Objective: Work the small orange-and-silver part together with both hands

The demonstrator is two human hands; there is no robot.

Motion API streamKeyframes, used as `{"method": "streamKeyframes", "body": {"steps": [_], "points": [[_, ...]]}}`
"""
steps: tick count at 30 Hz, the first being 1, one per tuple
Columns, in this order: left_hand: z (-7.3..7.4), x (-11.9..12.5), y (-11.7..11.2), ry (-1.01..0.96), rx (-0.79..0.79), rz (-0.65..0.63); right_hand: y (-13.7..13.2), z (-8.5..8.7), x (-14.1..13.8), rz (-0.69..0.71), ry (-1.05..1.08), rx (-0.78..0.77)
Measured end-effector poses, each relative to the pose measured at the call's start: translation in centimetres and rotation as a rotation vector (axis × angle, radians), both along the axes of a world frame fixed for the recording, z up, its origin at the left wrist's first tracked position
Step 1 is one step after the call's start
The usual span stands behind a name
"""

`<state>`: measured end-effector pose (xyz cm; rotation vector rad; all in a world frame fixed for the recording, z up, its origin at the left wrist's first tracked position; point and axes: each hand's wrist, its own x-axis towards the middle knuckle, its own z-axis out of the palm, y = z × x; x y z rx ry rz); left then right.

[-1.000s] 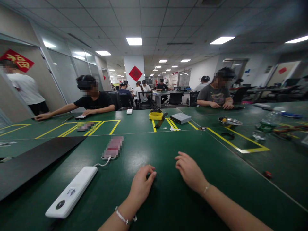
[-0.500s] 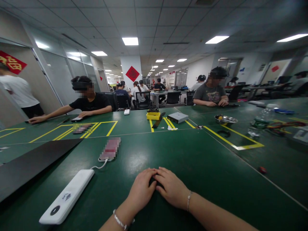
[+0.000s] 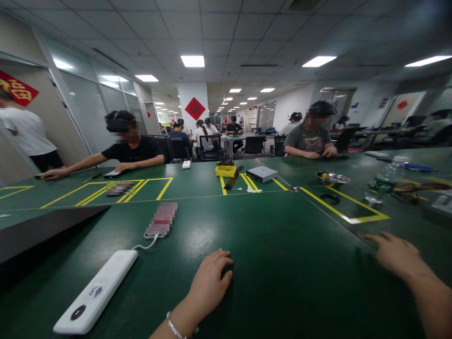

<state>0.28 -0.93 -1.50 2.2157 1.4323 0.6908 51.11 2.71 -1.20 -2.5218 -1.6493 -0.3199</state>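
Note:
My left hand rests palm down on the green table, fingers lightly curled, nothing visible in it. My right hand lies flat far out to the right on the table, fingers stretched toward the left, holding nothing. A white power bank lies left of my left hand, joined by a white cable to a blurred phone. A small red object seen earlier near the right hand is hidden now.
A dark board lies at the left. Yellow tape marks boxes on the table. Farther off stand a yellow bin, a grey box, a metal bowl and a plastic bottle. Several people sit at the tables.
My right hand left my left hand and swung far to the right across the table. The left hand stayed put. The dark board's near edge has lifted.

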Motion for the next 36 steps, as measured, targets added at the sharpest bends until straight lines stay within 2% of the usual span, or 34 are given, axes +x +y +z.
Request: {"method": "streamKeyframes", "body": {"steps": [3, 5, 9, 15, 19, 23, 26, 29, 33, 36], "points": [[0.1, 0.0, 0.0, -0.027, -0.012, -0.007, 0.1, -1.5, 2.3, -0.06, 0.18, -0.228], [0.2, -0.1, 0.0, -0.056, -0.026, -0.007, 0.5, -1.9, 2.5, -0.076, 0.25, -0.242], [0.2, -0.1, 0.0, -0.132, -0.057, 0.043, 1.1, -2.0, 2.4, -0.079, 0.313, -0.208], [-0.1, -0.1, 0.1, -0.22, -0.082, 0.074, 0.5, -1.5, 1.8, -0.084, 0.401, -0.096], [0.0, 0.0, 0.0, -0.247, -0.121, 0.094, 0.4, -1.0, 0.3, -0.065, 0.39, -0.02], [0.4, 0.1, -0.1, -0.239, -0.047, 0.097, 0.4, -0.1, -1.9, -0.078, 0.29, 0.031], [0.7, 0.3, -0.3, -0.202, -0.034, 0.094, 0.6, 1.1, -4.9, -0.017, 0.229, 0.065], [1.1, 0.6, -0.8, -0.107, -0.05, 0.072, 0.8, 2.6, -9.9, 0.214, 0.189, 0.182], [1.4, 0.9, -1.6, -0.045, -0.053, 0.036, -0.2, 3.4, -19.8, 0.601, 0.238, 0.308], [1.2, 1.0, -1.5, -0.184, -0.126, 0.011, -2.1, 2.9, -27.4, 0.925, 0.286, 0.281]]}}
